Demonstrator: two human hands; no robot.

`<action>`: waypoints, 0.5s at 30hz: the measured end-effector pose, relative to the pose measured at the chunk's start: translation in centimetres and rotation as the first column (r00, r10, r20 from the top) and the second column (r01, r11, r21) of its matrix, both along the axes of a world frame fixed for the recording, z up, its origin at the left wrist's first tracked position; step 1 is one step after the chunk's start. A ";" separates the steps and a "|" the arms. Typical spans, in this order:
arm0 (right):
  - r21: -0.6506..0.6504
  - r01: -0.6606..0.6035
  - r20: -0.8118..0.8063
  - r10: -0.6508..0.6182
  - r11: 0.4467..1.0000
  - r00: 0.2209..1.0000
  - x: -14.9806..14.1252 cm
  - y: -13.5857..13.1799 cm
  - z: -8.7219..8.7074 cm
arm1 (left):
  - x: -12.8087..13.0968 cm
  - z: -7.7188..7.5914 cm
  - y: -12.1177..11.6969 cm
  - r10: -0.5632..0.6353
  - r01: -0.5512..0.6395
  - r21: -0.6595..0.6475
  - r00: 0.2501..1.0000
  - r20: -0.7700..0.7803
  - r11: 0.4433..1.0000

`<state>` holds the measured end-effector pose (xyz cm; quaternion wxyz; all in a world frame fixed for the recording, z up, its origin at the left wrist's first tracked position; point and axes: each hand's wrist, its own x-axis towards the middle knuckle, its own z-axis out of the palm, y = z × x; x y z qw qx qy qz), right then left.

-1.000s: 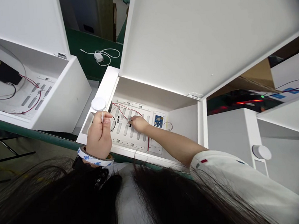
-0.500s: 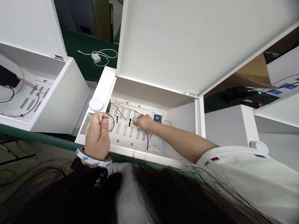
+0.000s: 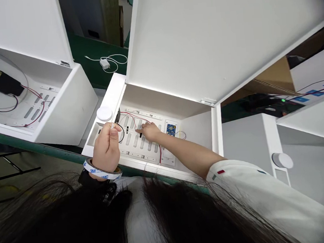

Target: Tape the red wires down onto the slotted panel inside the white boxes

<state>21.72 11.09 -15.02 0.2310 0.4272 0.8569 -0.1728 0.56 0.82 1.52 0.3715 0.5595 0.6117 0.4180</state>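
An open white box [image 3: 115,93] with its lid raised stands in front of me. Its floor is a slotted white plate [image 3: 135,141] crossed by red and black wires [image 3: 130,116], with a small blue circuit board [image 3: 171,129] at the right. My right hand [image 3: 149,131] reaches in, fingertips pinched on a small black part of the wire on the plate. My left hand [image 3: 107,146] hovers over the box's left end, closed on a small white strip. A roll of 3M tape [image 3: 101,173] sits around my left wrist.
A second open white box [image 3: 65,106] holding a black module [image 3: 3,82] and wires stands at the left. A white charger with cable [image 3: 105,62] lies on the green bench behind. A round white knob [image 3: 104,113] sits on the near box. More white housings [image 3: 247,137] stand at the right.
My right hand slid right along the slotted plate, then came back left to the black part of the wire. My left hand stayed closed over the box's left end.
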 end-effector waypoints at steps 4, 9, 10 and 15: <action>0.061 -0.082 0.026 0.081 0.995 0.996 -0.8 0.1 -0.1 | 0.0 -0.1 0.1 -0.008 0.008 0.010 1.000 -0.014 1.000; 0.093 -0.208 0.129 0.196 0.974 0.972 -1.3 -0.4 0.2 | 0.1 -0.1 -0.1 0.009 -0.009 0.008 1.000 -0.010 1.000; 0.091 -0.218 0.141 0.204 0.972 0.969 -1.1 -0.6 0.3 | 0.1 0.0 -0.1 0.009 -0.009 0.005 1.000 -0.023 1.000; 0.017 -0.203 0.215 0.194 0.979 0.957 1.6 -1.4 1.4 | -0.1 0.1 -0.1 0.020 -0.019 0.024 1.000 -0.015 1.000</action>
